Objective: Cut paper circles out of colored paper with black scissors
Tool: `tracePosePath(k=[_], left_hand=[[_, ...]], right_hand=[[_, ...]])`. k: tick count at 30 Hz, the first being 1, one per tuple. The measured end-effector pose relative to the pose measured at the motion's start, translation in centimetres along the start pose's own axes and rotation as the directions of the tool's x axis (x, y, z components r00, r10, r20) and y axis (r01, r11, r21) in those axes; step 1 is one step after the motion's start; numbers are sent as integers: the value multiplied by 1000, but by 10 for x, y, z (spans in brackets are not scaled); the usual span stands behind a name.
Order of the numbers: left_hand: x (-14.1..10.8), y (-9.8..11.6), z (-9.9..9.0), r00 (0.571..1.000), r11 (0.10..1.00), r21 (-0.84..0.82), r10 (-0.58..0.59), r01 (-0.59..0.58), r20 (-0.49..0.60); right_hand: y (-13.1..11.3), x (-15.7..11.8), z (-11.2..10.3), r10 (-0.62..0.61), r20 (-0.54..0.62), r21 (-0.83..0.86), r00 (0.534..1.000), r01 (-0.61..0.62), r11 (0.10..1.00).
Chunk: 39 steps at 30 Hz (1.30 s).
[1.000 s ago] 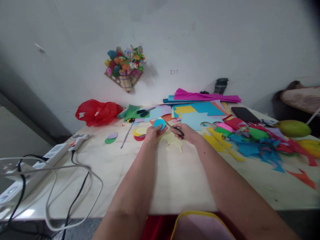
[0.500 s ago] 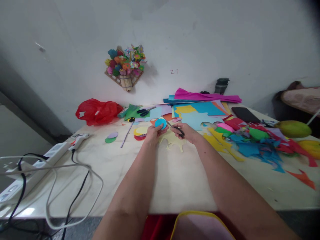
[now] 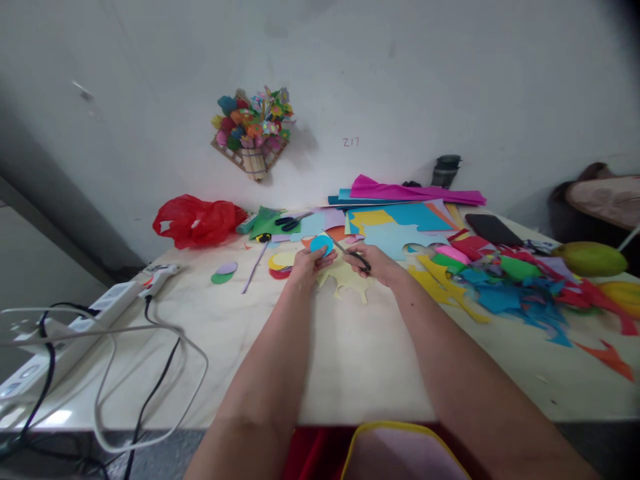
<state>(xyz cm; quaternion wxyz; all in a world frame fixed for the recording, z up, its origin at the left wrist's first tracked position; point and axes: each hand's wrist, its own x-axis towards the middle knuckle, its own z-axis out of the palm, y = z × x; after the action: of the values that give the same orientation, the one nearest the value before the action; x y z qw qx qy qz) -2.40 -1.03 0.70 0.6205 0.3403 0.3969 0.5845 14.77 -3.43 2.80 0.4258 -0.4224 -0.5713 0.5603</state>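
Note:
Between the fingers of my left hand [image 3: 306, 268] is a blue paper circle [image 3: 321, 246], held over the table. My right hand [image 3: 375, 261] is closed round the dark handles of a pair of scissors [image 3: 358, 259], whose blades point up and left near the circle's right edge. Under both hands lies a pale yellow paper sheet [image 3: 350, 283] with rounded cut-outs. Yellow and red paper circles [image 3: 280, 272] are piled just left of my left hand. Farther left, a lilac circle [image 3: 227, 267] overlaps a green one [image 3: 220, 278].
At the back are a second pair of scissors [image 3: 289, 223], a red plastic bag [image 3: 195, 223] and coloured sheets [image 3: 400, 237]. Paper scraps [image 3: 520, 293] and a phone [image 3: 493, 229] lie right. A power strip [image 3: 65, 340] with loose cables stands left. A paper-flower bouquet [image 3: 253, 130] hangs on the wall.
The view has shifted very slightly. My hands, the blue circle and the scissors keep nearly the same positions; the blades remain beside the circle.

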Motion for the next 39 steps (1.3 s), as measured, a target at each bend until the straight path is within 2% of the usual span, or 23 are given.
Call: tracePosePath(k=[23, 39], left_hand=[[0, 5, -7, 997, 998, -12, -69, 69, 18], [-6, 7, -2, 995, 996, 51, -82, 79, 59]], right_hand=[[10, 6, -7, 12, 38, 22, 999, -13, 1000], [8, 3, -7, -7, 66, -55, 998, 11, 998]])
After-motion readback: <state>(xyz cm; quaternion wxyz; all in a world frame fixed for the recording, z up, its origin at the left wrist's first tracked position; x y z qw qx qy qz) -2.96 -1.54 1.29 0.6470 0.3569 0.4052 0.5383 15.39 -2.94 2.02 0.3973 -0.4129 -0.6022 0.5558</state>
